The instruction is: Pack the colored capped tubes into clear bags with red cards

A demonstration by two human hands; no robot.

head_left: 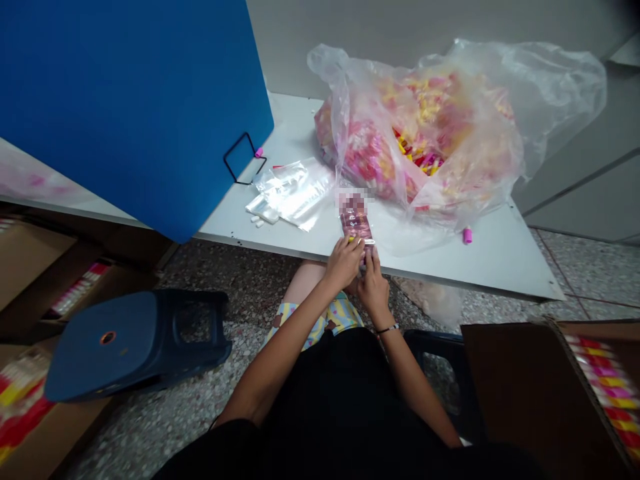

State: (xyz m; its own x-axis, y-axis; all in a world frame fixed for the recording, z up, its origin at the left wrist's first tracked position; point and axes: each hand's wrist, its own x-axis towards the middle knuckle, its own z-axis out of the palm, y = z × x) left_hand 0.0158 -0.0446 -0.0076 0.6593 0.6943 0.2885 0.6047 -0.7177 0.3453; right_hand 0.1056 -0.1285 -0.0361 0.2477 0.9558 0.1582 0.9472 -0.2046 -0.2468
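Note:
My left hand (pixel 345 259) and my right hand (pixel 373 285) are close together at the table's front edge. Their fingers are bent and pressed together around something small. A bit of yellow shows at the left fingertips, but the thing itself is mostly hidden. Just beyond the fingertips lies a flat, phone-like rectangle (pixel 356 221) with a reddish-brown picture, partly blurred out. To its left is a loose pile of clear plastic bags (pixel 305 193). Behind it to the right, a large translucent plastic bag (pixel 365 150) gapes, full of small pink, yellow, red and white pieces.
A blue board (pixel 135 100) overhangs the white table (pixel 480 270) at left, beside a black wire stand (pixel 235 159). One pink-capped piece (pixel 467 235) stands at right. A blue stool (pixel 107 347) is on the floor at left. Cardboard boxes (pixel 520 380) flank me.

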